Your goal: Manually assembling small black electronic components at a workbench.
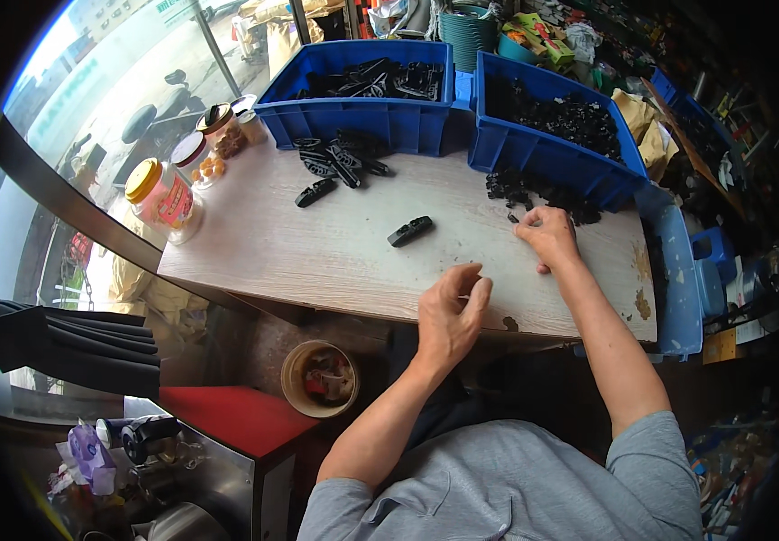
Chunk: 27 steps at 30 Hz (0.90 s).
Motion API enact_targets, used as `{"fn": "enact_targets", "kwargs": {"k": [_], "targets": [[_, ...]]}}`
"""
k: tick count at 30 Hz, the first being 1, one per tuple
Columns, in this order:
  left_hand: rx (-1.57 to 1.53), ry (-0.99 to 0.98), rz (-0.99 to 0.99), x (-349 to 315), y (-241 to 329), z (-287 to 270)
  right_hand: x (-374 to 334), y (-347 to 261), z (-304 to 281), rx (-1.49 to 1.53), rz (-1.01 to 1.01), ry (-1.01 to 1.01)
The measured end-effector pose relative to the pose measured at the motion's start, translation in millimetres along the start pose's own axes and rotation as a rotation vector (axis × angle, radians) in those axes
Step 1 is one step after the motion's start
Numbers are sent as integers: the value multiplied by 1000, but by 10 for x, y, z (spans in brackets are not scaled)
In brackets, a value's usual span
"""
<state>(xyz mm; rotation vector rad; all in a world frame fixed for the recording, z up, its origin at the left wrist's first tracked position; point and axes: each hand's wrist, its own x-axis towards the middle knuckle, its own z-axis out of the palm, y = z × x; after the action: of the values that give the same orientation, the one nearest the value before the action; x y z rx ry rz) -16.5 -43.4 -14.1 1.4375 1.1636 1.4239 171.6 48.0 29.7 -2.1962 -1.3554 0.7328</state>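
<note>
My right hand (549,237) is at the near edge of a loose pile of small black parts (543,191). Its thumb and forefinger are pinched together at a small black piece (513,218). Closer to me, my left hand (451,316) is held over the table's front edge, fingers loosely curled, thumb apart from them, nothing visible in it. One long black plastic piece (410,231) lies by itself mid-table, beyond my left hand. Several similar long black pieces (335,162) are heaped farther off to the left.
Two blue bins (353,122) (552,144) line the table's far side, filled with black parts. Jars with lids (166,200) stand along the left edge of the pale wooden table (263,243). A bucket (292,383) sits on the floor below, beside a red-topped cabinet (236,417).
</note>
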Motion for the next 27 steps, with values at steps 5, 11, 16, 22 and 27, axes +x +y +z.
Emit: {"fn": "enact_targets", "kwargs": {"k": [5,11,16,22,27], "targets": [[-225,-52,-378,376,-22,174,-183,140,21,425,-128,-276],[-243,-238,-415,540,-90,165,-439,181,113,547,-245,-414],[-566,-245,-520,457,-75,39,-587,172,115,672,-275,-385],[-721,-203,-509,398,-86,-39,-673,143,230,810,-280,-392],[-728,-227,-510,386,-44,-47,-697,129,254,841,-273,-364]]}}
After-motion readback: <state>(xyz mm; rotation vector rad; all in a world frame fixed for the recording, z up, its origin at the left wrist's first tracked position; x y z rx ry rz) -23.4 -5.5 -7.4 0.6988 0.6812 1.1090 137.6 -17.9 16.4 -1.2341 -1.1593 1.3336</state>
